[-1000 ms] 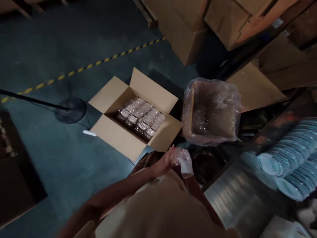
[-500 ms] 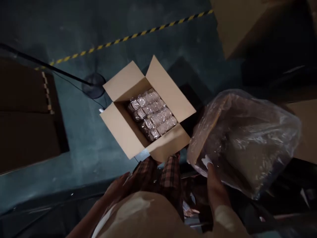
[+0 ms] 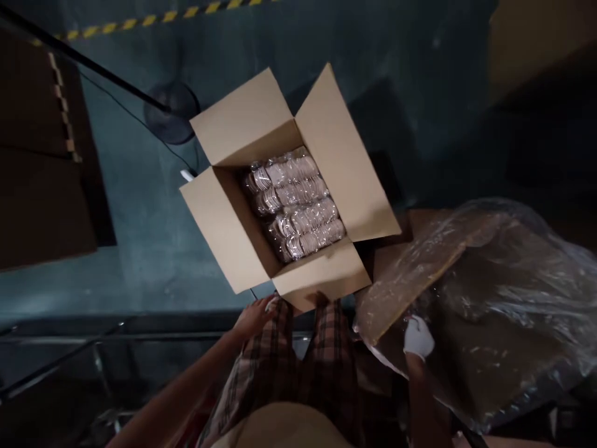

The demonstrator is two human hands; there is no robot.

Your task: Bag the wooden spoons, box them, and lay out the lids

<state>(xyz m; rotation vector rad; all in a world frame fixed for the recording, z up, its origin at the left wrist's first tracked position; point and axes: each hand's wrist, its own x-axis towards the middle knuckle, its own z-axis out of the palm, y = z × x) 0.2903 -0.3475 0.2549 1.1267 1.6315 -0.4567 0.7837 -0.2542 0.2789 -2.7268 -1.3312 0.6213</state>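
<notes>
An open cardboard box (image 3: 245, 233) stands in front of my knees with its flaps spread. Several rows of pale, round-edged pieces in clear wrap (image 3: 298, 205) lie inside it. My left hand (image 3: 255, 318) rests by my left knee near the box's front corner, fingers stretched out and white at the tips. To the right, my white-gloved right hand (image 3: 418, 338) reaches into a large clear plastic bag (image 3: 527, 280) that lines a carton. Its fingers look curled; a tiny reddish spot shows at them, and what they hold cannot be made out.
A black stand with a round base (image 3: 171, 112) and a cable is on the floor behind the box. Brown cartons (image 3: 41, 205) are stacked at the left. Another carton (image 3: 536, 50) sits at the upper right. Yellow-black tape (image 3: 149, 20) crosses the floor.
The view has shifted, so the box looks larger and the bag sits farther right. My right hand has gone deeper into the bag, its fingers now curled. My left hand is farther forward, by the knee.
</notes>
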